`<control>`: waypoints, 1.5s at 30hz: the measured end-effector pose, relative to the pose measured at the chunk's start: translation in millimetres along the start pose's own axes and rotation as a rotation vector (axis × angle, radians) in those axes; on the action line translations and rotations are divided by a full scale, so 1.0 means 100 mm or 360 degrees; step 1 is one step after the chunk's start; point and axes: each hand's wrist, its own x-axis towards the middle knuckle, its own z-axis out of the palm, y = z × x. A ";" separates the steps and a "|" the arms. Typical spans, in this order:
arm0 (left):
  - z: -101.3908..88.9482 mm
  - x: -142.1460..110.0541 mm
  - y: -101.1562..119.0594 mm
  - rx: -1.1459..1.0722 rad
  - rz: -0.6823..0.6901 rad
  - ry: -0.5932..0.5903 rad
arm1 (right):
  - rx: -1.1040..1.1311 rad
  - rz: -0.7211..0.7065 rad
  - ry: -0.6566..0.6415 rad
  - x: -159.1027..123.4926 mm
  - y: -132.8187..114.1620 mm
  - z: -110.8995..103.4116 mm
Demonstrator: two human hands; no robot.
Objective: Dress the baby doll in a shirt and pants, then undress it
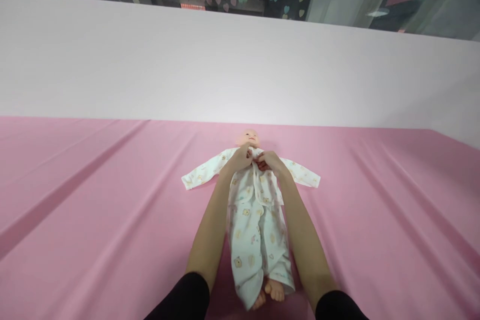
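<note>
In the centre of the head view, my left hand and right hand, fingers narrowed, both pinching the white patterned jacket near its collar, the doll face up, its head above my hands, pink sheet across the lower frame.

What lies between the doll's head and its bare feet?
In the head camera's view: the patterned white jacket, then the matching lower garment. The left hand and right hand are at the jacket's upper front.
</note>
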 end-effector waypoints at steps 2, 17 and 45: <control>0.03 -0.05 0.00 0.0123 0.0098 -0.0128 | -0.0024 -0.0042 0.0070 -0.04 0.06 0.04; 0.34 -0.89 0.11 0.0325 0.0386 0.0265 | -0.0969 -0.1279 0.0608 -0.90 0.55 0.38; 0.44 -0.94 0.11 0.0104 0.0122 0.0610 | -0.1324 -0.1150 0.0771 -0.88 0.50 0.36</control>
